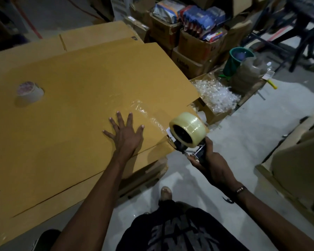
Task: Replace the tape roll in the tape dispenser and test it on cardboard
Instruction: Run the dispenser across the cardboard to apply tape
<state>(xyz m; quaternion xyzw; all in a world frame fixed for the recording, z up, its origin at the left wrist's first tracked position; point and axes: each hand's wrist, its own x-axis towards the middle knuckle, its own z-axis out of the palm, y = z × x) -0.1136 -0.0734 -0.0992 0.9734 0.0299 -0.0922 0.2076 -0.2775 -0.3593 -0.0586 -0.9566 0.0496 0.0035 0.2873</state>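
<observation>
Person stands at the near-right corner of the big cardboard sheet (65, 98). Left hand (124, 132) lies flat on it, fingers spread and straight, pressing down, holding nothing. Right hand (209, 161) is wrapped around the handle of the tape dispenser (187, 144), a full clear tape roll (188, 129) already mounted on it.

Dispenser's front end sits right at the cardboard's right edge, just off the left hand's little-finger side. A strip of clear tape (147, 115) runs over the sheet from that front end away toward the far-left, passing just beyond the left fingertips; its long axis is a diagonal, roughly in line with the right forearm. Can't tell whether the strip is cut or joined to the roll.

Looks like the test step, roll swap done. Key relation: the dispenser is at the near-right end of the strip, at the sheet's edge, so a cut or lift-off seems due, done by the right hand. Left hand is nearer the strip's middle and pins the sheet beside it.

A spare tape roll (30, 93) stands on the cardboard well to the left of the left hand, untouched.
</observation>
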